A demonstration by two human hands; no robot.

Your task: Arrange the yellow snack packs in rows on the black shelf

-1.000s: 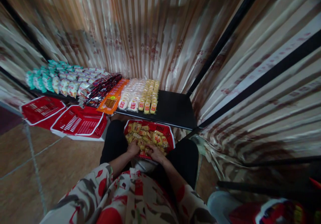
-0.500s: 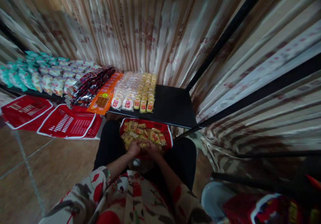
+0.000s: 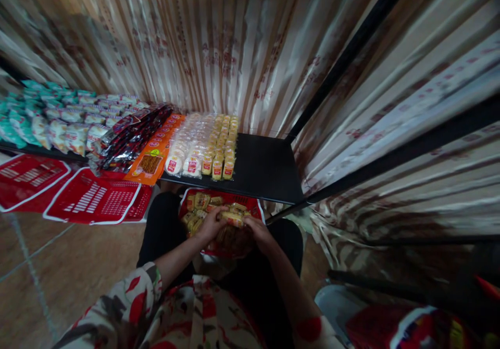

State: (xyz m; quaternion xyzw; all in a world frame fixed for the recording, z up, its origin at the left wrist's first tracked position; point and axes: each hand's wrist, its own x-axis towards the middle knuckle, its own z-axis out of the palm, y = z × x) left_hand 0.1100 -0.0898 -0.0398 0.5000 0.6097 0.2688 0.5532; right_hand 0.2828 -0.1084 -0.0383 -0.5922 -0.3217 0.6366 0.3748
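My left hand (image 3: 211, 225) and my right hand (image 3: 259, 233) are closed on the two ends of a row of yellow wrapped snack packets (image 3: 233, 219). They hold it just above a red plastic basket (image 3: 262, 209) between my knees. More yellow packets (image 3: 192, 217) lie loose in the basket, mostly on its left side. My fingertips are partly hidden, and the exact number of packets held is unclear. Beyond the basket, matching yellow packets (image 3: 217, 167) stand in neat rows on a black shelf (image 3: 265, 166), beside rows of white round packets (image 3: 174, 164).
Left along the shelf lie an orange snack bag (image 3: 150, 161), dark shiny packets (image 3: 127, 143), white packets (image 3: 76, 138) and teal packets (image 3: 19, 125). Red baskets (image 3: 94, 198) sit below at left. Black frame bars (image 3: 351, 60) and a striped curtain (image 3: 219, 41) border the right and back.
My hands were close together, low at the basket's near edge; now they are farther apart and higher, with a row of yellow packets between them. The view has shifted slightly.
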